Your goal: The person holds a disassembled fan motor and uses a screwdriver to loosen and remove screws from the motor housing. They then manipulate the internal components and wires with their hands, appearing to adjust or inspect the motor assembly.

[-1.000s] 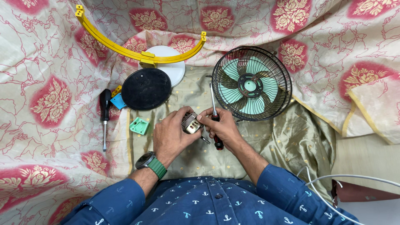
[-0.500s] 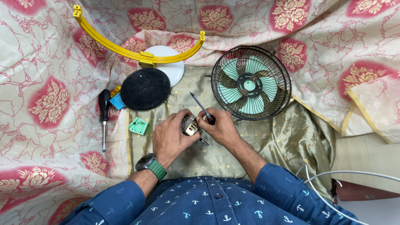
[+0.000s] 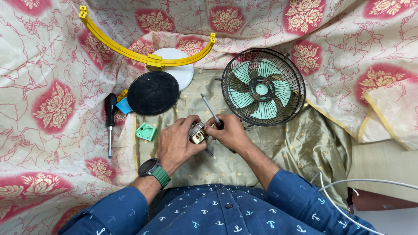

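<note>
My left hand [image 3: 176,143], with a green-strapped watch on the wrist, grips a small metal fan motor [image 3: 197,132] over the olive cloth. My right hand [image 3: 230,132] is closed on a screwdriver [image 3: 210,110]; its metal shaft sticks up and to the left, past the motor. The two hands touch around the motor.
A caged fan with mint-green blades [image 3: 262,86] lies at the right. A black round cover [image 3: 153,92], a white disc [image 3: 180,72] and a yellow curved bracket [image 3: 143,54] lie behind. A black-handled screwdriver [image 3: 109,117], a green plastic piece [image 3: 146,131] and a white cable [image 3: 348,191] are nearby.
The screwdriver in my right hand has swung from pointing down toward me to pointing up and left. My left hand has kept the motor in place.
</note>
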